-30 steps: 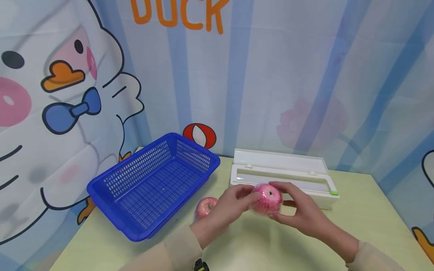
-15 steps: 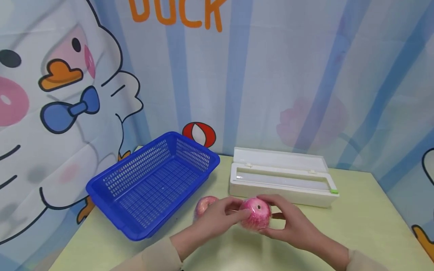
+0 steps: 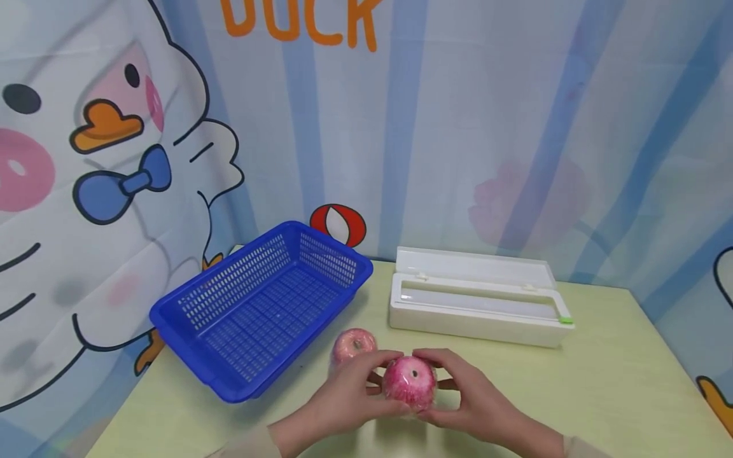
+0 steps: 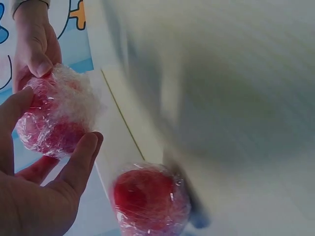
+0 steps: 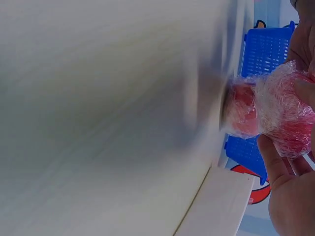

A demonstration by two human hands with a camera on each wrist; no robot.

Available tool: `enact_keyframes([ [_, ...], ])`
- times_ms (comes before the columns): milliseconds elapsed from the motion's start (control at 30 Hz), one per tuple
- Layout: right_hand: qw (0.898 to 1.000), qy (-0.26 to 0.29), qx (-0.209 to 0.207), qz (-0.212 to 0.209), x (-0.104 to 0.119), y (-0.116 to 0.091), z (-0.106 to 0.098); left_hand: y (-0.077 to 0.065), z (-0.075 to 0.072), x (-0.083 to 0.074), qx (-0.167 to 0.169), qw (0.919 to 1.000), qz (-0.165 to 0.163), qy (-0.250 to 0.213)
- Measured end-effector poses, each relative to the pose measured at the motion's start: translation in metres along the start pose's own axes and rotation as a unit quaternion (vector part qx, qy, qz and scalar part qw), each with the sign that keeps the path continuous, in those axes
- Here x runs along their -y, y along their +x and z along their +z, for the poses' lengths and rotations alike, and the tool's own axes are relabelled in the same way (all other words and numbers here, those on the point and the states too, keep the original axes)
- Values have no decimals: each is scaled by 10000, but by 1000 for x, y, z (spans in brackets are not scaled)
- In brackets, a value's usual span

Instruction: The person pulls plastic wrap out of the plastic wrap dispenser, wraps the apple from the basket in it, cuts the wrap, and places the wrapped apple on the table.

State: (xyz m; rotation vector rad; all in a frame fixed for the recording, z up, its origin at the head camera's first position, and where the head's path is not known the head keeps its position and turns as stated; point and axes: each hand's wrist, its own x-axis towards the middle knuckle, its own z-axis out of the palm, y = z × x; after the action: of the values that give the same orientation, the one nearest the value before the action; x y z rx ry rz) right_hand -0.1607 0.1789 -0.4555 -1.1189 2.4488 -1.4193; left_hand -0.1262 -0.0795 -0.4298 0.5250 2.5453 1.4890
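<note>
Between both hands, a pink-red apple (image 3: 409, 383) wrapped in clear cling film is gripped close over the table. My left hand (image 3: 350, 395) holds its left side with curled fingers and thumb; my right hand (image 3: 476, 402) holds the right side the same way. Bunched film shows on the underside of the held apple (image 4: 61, 110) in the left wrist view. Just behind the left hand, a second film-wrapped apple (image 3: 355, 345) rests on the table, partly covered by that hand in the head view. The right wrist view shows the second apple (image 5: 241, 108) past the held one.
A blue plastic basket (image 3: 189, 346) with slotted walls stands at the left of the pale yellow table (image 3: 607, 381). Behind the hands lies a long white cling film dispenser (image 3: 475, 322), its lid raised and a green slider at its right end. A duck-print curtain (image 3: 458, 127) hangs behind.
Both hands have brought the held apple left and down, nearer the table's front. The second apple shows more fully now. Basket and dispenser stay put.
</note>
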Motion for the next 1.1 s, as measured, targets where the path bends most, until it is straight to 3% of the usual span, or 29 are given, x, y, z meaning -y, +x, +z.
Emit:
enact_keyframes([
  [200,9997,104,206,62,1,-2,6,-8,0,12,9,9998,177,53],
  [333,9980,282,458,332,0,-4,6,-15,-2,19,39,9998,-133,155],
  [467,9976,317,525,307,-3,-8,3,-22,-8,25,156,9979,-613,157],
  [700,9989,84,443,142,-12,-23,-4,-39,-22,40,324,9940,-1029,-174],
  [900,9996,-107,256,-48,-21,-37,-13,-52,-31,54,345,9860,-1570,-447],
  [1100,9996,-194,-46,-205,-28,-47,-16,-55,-36,55,327,9827,-1810,-228],
])
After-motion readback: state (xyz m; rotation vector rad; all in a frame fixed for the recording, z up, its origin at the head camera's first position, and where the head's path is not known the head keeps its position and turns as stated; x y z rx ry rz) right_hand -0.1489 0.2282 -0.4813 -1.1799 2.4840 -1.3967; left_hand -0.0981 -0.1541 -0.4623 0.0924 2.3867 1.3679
